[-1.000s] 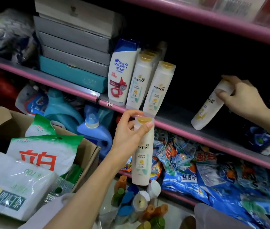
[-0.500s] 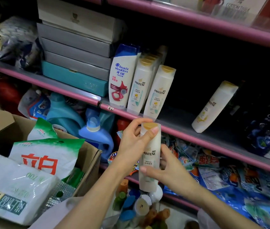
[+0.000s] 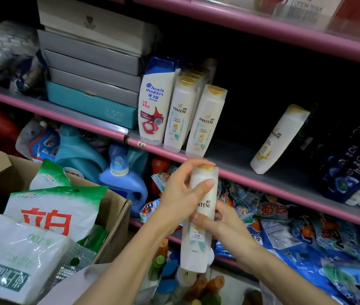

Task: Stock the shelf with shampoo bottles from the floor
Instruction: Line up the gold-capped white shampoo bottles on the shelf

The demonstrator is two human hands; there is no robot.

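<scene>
white pantene shampoo bottle with a gold cap (image 3: 200,219) is held upright in front of the pink-edged grey metal shelf (image 3: 236,172), just below its front lip and not yet on it. the left hand (image 3: 182,198) grips the bottle's upper part, fingers curled behind the neck and thumb laid across the front below the cap. the right hand (image 3: 221,223) grips the bottle's middle from the right side, fingertips wrapped onto the label. on the shelf above stand a white head & shoulders bottle with a blue cap (image 3: 156,100), a row of white pantene bottles (image 3: 181,110) beside it, and one more pantene bottle in front (image 3: 205,119). well to the right a lone white pantene bottle (image 3: 278,139) leans toward the dark blue clear bottles (image 3: 350,170). stacked grey and teal flat boxes (image 3: 93,69) fill the shelf's left end. at lower left an open brown cardboard box (image 3: 113,216) holds a white and green bag with red characters (image 3: 51,212). blue detergent jugs (image 3: 122,181) and blue plastic packets (image 3: 295,236) sit on the lower level, and small colourful capped bottles (image 3: 174,276) cluster on the floor beneath the held bottle.
</scene>
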